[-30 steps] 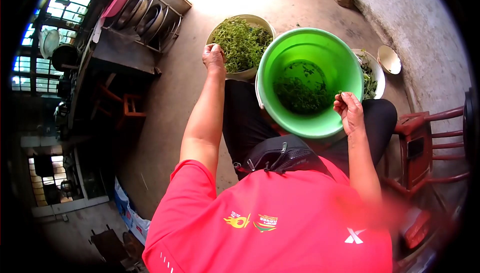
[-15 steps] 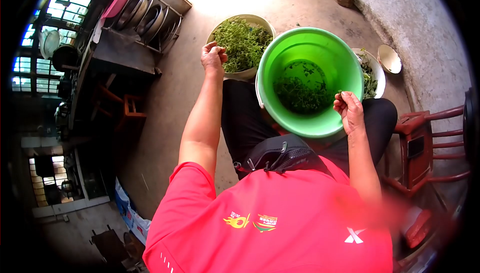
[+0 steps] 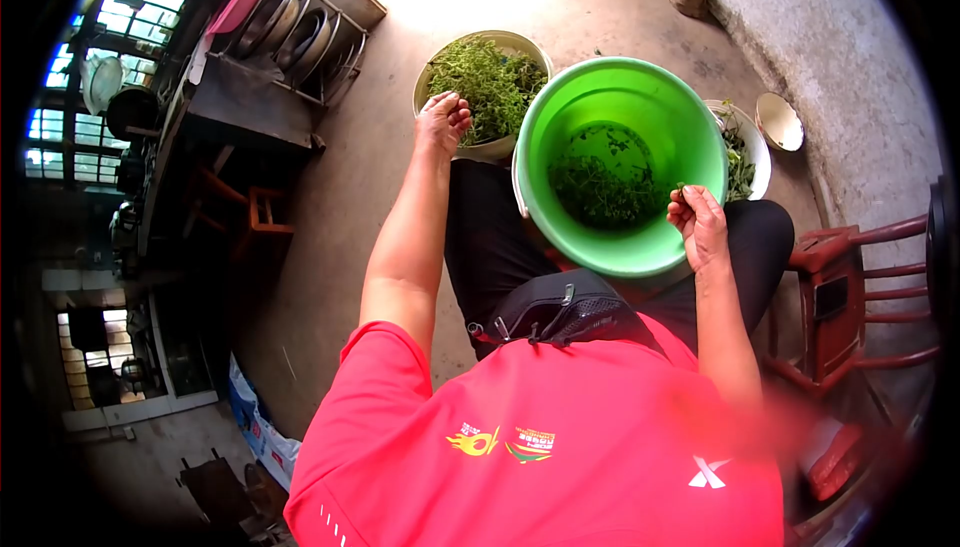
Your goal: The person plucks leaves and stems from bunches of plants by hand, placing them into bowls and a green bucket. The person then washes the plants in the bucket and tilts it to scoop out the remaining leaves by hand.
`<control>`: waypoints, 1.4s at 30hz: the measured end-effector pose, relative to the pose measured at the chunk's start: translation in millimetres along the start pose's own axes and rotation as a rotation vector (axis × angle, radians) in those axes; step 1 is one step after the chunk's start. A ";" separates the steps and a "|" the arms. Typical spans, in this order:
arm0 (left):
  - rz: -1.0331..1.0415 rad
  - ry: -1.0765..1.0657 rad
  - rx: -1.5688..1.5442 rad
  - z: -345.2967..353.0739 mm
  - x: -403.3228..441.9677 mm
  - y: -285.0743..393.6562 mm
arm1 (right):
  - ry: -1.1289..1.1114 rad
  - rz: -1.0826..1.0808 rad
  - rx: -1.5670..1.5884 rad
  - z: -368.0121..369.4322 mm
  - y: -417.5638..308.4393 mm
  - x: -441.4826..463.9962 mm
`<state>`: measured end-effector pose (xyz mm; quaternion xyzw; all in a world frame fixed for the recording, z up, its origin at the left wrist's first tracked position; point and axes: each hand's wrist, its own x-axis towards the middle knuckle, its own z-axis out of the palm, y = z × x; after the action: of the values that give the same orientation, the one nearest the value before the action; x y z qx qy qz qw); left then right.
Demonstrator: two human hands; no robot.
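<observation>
Nearest us: red shirt [image 3: 550, 417], then black waist bag [image 3: 570, 309]. Green bucket [image 3: 655, 107] sits between the knees, tilted toward us or so it looks. Right hand [image 3: 702, 225] is at its right rim, thumb and fingers pinched on a small green sprig [image 3: 682, 188]; rim contact unclear. Inside the bucket, a dark clump of greens [image 3: 600, 187] lies low. Left hand [image 3: 444, 125] is over the near edge of the left basin [image 3: 492, 151], fingers curled; we can't tell if they hold anything. That basin carries a big heap of stems [image 3: 485, 87]. Right of the bucket, a white bowl [image 3: 760, 155] has leaves [image 3: 738, 162]. Progress, our read: partway, some greens sorted apart, plenty heaped, one sprig not yet set down. Farther: pale bowl [image 3: 780, 122] by the wall [image 3: 840, 77].
</observation>
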<state>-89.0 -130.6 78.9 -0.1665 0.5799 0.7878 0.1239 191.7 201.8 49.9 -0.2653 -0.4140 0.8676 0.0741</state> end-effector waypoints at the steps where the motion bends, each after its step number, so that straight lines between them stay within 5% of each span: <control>1: 0.028 -0.026 0.000 -0.5 0.8 0.8 | 0.001 0.001 0.000 -0.2 0.1 0.0; 16: -0.098 0.185 -0.107 14.8 -11.2 -1.5 | -0.004 -0.005 -0.031 0.3 0.8 0.1; 18: 0.170 0.073 0.135 37.0 -47.9 -8.5 | -0.030 0.009 -0.049 2.5 -1.7 -0.3; 22: 0.264 -0.499 0.323 80.0 -111.0 -30.3 | -0.172 0.134 0.057 20.0 -6.7 -8.3; 27: 1.002 -0.864 0.952 124.2 -166.8 -64.7 | -0.328 0.334 0.368 56.6 1.4 -11.2; 30: 1.116 -0.943 1.161 122.2 -172.4 -68.1 | -0.349 0.380 0.472 63.5 8.1 -9.3; 32: 1.021 -1.060 0.907 115.3 -164.6 -70.6 | -0.217 0.367 0.400 62.2 8.4 -9.6; 34: 0.997 -0.927 0.796 102.7 -164.2 -45.8 | -0.256 0.362 0.393 45.1 14.5 -3.8; 36: 1.053 -0.534 0.641 81.0 -149.2 -23.8 | -0.185 0.379 0.370 39.7 10.3 -5.6; 38: 0.866 -0.090 0.337 52.3 -111.0 -17.7 | -0.185 0.357 0.340 26.4 13.8 -3.1; 40: 0.795 0.212 0.341 18.4 -64.8 -5.8 | -0.151 0.343 0.319 22.7 15.0 -4.9; 42: 0.724 0.261 0.491 -15.6 -13.5 -9.0 | -0.122 0.328 0.292 20.9 16.1 -4.1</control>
<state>-71.3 -142.8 72.3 -0.0166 0.7809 0.5921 -0.1980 185.8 175.7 50.2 -0.2624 -0.2391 0.9332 -0.0555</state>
